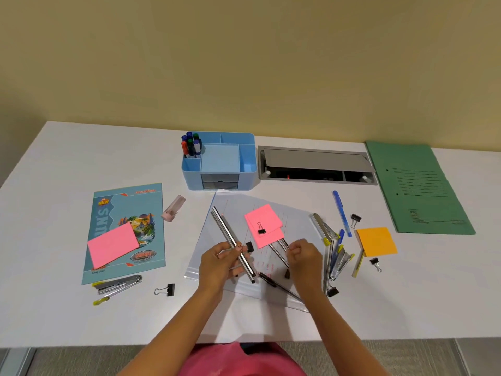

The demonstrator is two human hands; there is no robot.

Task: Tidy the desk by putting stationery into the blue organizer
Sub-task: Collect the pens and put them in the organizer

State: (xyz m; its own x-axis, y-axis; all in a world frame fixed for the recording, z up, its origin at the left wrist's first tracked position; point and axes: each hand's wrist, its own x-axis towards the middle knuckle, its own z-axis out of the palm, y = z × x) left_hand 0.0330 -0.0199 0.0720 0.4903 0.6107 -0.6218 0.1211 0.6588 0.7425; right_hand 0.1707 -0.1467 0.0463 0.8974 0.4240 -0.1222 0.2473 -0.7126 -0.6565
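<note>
The blue organizer (246, 169) stands at the back of the white desk (54, 308), with several markers (191, 145) upright in its left rear slot. My left hand (217, 263) grips two silver pencils (227, 233) that slant up to the left over a clear folder (295, 229). My right hand (303, 255) pinches another silver pencil (278, 255) lying half under a pink sticky pad (264, 225) that carries a black binder clip (261, 229). A black pen (273, 282) lies between my wrists.
On the left lie a teal notebook (127, 210) with a pink pad (112, 245), a pink eraser case (174, 208), a stapler (119, 284) and a clip (166, 289). At right lie staplers (324, 226), blue pens (342, 213), an orange pad (376, 241), clips (355, 219) and a green file (417, 188). An open cable hatch (315, 165) sits behind.
</note>
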